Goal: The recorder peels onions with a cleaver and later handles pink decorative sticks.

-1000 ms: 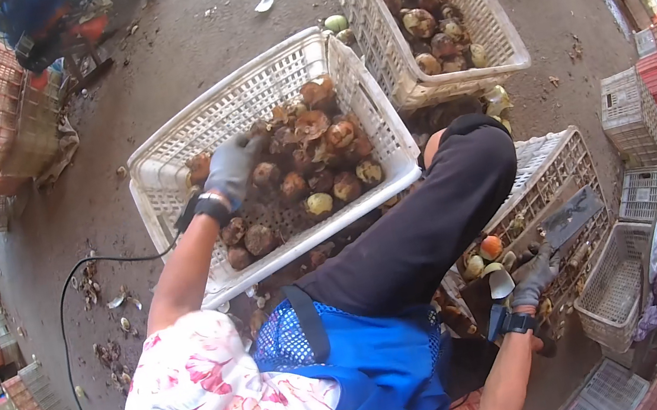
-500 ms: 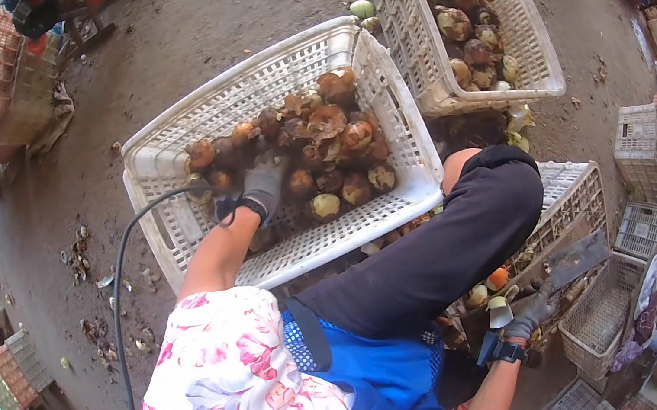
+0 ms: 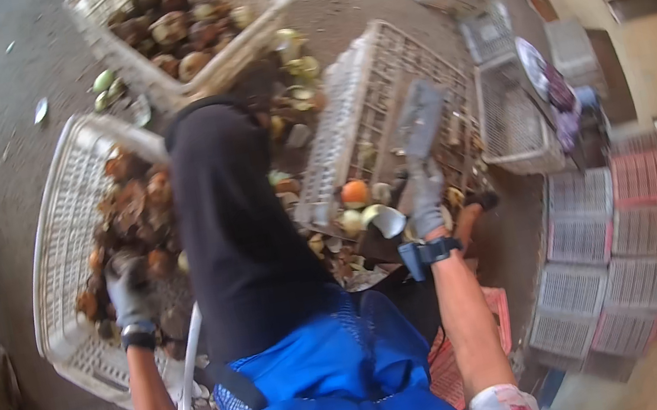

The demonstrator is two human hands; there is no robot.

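Observation:
My left hand (image 3: 131, 291), in a grey glove, reaches into a white plastic crate (image 3: 56, 253) among brown-skinned onions (image 3: 134, 206). Its fingers are blurred and partly lost against the onions, so a hold cannot be made out. My right hand (image 3: 426, 196), also gloved, is closed round the handle of a cleaver (image 3: 423, 114) with a broad grey blade. The blade points away from me, over the slatted side of a tipped white crate (image 3: 350, 126). Just left of that hand are a pale cut onion piece (image 3: 384, 220) and an orange-brown onion (image 3: 355, 193).
Another white crate (image 3: 260, 15) of onions stands ahead. Green onions (image 3: 107, 84) and peelings (image 3: 297, 79) lie on the ground near it. My dark-trousered knee (image 3: 224, 188) rises between my hands. An empty basket (image 3: 511, 116) stands at the right, with stacked crates (image 3: 599, 245) beyond.
The whole view has swung to the right, so the crates appear further left. My left hand is still in the onion crate; my right hand still holds the cleaver.

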